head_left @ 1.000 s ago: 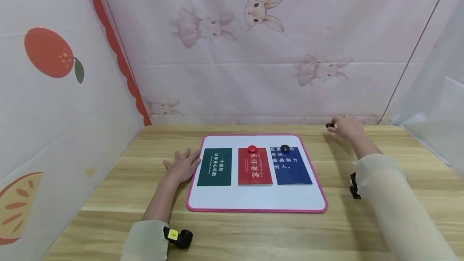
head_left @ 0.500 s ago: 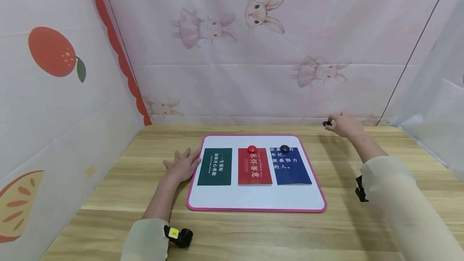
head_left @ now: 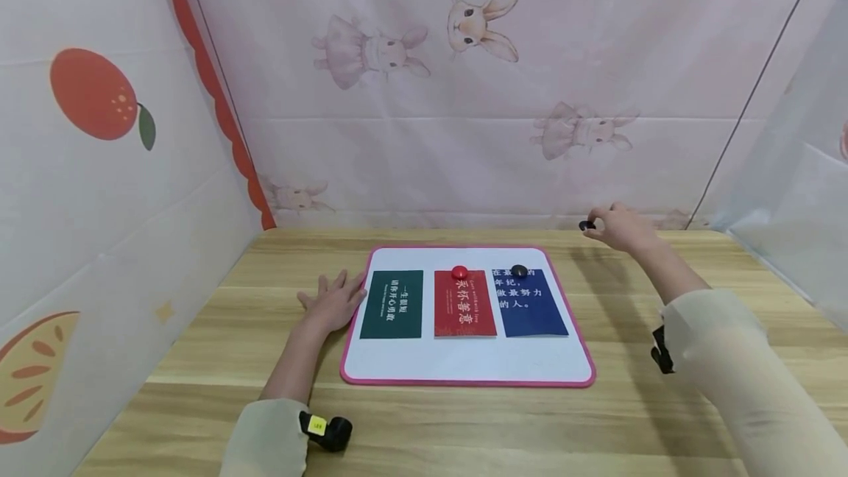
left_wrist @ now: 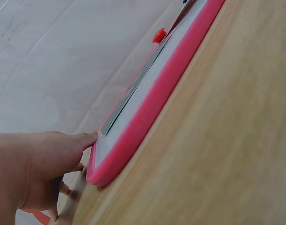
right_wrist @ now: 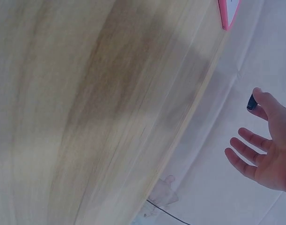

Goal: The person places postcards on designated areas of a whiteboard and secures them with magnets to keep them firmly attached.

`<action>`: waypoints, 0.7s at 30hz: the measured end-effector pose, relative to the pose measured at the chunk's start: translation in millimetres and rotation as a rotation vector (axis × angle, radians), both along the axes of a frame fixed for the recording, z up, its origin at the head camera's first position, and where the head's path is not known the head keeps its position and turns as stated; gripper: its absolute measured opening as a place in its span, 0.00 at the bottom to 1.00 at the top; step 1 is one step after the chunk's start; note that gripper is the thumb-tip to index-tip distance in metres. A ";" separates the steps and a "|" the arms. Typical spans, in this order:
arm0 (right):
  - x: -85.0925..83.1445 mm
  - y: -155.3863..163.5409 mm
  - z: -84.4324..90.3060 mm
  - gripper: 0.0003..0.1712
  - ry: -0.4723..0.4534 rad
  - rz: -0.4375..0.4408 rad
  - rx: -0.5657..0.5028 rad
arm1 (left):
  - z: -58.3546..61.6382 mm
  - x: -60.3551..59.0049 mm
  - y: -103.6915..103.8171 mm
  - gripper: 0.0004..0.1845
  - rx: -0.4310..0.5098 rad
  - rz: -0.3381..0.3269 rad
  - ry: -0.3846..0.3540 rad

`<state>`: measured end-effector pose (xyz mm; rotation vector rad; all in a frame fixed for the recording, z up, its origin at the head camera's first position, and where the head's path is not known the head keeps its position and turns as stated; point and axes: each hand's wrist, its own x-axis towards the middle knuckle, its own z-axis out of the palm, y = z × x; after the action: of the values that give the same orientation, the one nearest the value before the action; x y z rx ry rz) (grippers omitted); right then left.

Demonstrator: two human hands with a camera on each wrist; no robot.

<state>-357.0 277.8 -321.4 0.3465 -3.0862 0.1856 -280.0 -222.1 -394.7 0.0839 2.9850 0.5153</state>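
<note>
Pinching dark magnet [head_left: 586, 225] in right grip [head_left: 619, 228], left grip [head_left: 333, 302] flat beside whiteboard [head_left: 467, 370]

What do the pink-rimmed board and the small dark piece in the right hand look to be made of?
Board: smooth, glossy white face with a thick, matte pink rim, probably foam or rubber. Dark piece, pinched by the right hand: small, round and shiny, likely a plastic-capped magnet, though too small to be sure.

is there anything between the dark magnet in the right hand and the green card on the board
Yes. The right hand pinches the dark magnet off the whiteboard's far right corner; the blue card, red card and their magnets lie before the green card.
</note>
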 end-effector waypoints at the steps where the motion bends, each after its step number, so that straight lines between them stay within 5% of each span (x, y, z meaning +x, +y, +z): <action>1: 0.7 -1.2 0.2 0.24 0.004 0.003 0.001 | -0.1 -0.1 0.0 0.29 -0.001 0.000 0.000; 21: 11.8 -19.1 2.8 0.20 0.088 0.090 0.002 | -1.3 -1.0 0.9 0.29 0.001 0.007 -0.007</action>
<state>-345.2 258.7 -318.6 0.4808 -2.9865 0.1656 -281.0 -221.1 -396.0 0.0718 2.9795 0.5169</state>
